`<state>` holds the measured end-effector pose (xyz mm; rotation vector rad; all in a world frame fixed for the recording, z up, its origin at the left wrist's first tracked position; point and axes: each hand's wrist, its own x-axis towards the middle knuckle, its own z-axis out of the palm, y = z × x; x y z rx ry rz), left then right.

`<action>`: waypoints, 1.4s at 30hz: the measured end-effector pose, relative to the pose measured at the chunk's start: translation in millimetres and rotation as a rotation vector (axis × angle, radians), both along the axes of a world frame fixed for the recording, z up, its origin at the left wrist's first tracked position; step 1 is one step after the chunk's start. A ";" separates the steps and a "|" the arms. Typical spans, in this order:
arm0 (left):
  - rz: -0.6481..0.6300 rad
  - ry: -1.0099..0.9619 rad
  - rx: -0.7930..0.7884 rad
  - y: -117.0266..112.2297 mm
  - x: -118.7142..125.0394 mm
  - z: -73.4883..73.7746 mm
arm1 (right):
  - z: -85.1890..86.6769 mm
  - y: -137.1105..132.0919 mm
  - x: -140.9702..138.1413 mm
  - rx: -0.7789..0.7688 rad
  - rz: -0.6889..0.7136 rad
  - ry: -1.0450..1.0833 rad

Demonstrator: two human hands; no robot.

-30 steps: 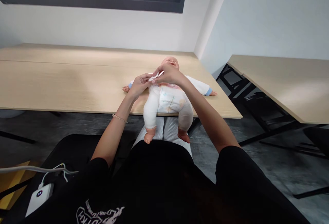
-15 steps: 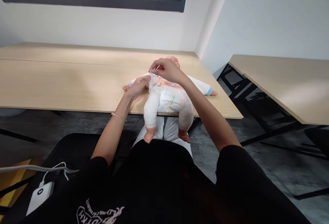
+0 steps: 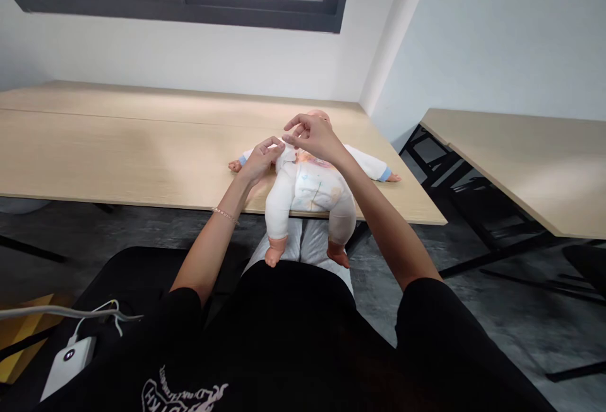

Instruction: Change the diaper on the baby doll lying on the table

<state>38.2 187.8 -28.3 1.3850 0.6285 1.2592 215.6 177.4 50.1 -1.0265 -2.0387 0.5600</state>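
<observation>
A baby doll point(image 3: 318, 183) in white clothes with blue cuffs lies on its back on the table, its feet hanging over the front edge. A white diaper with a coloured print point(image 3: 315, 188) covers its hips. My left hand point(image 3: 265, 156) is beside the doll's waist, thumb and fingers pinched at a bunched white edge of the doll's clothing point(image 3: 286, 154). Over the doll's chest is my right hand point(image 3: 312, 135), its fingers apart and its thumb tip close to the left fingertips. That hand hides part of the doll's face and chest.
The wooden table point(image 3: 142, 153) stretches left beneath a barred window point(image 3: 255, 8). A second table point(image 3: 525, 166) stands to the right across a gap. At lower left, a black chair point(image 3: 137, 273) bears a white power bank point(image 3: 69, 364) with cables.
My right hand has loosened from a pinch near the clothing, and its fingers are now apart. My left hand has shifted slightly right and up. The doll lies as before.
</observation>
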 end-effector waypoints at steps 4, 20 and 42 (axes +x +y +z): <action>0.028 -0.011 -0.010 -1.3 0.3 0.4 | -3.5 4.1 1.5 0.089 -0.058 0.012; -0.081 -0.042 0.042 2.8 3.8 7.9 | -0.9 -8.2 -9.4 0.123 -0.098 0.024; 0.097 0.511 0.447 -20.5 27.5 8.6 | -40.0 0.4 22.1 -0.340 -0.355 0.221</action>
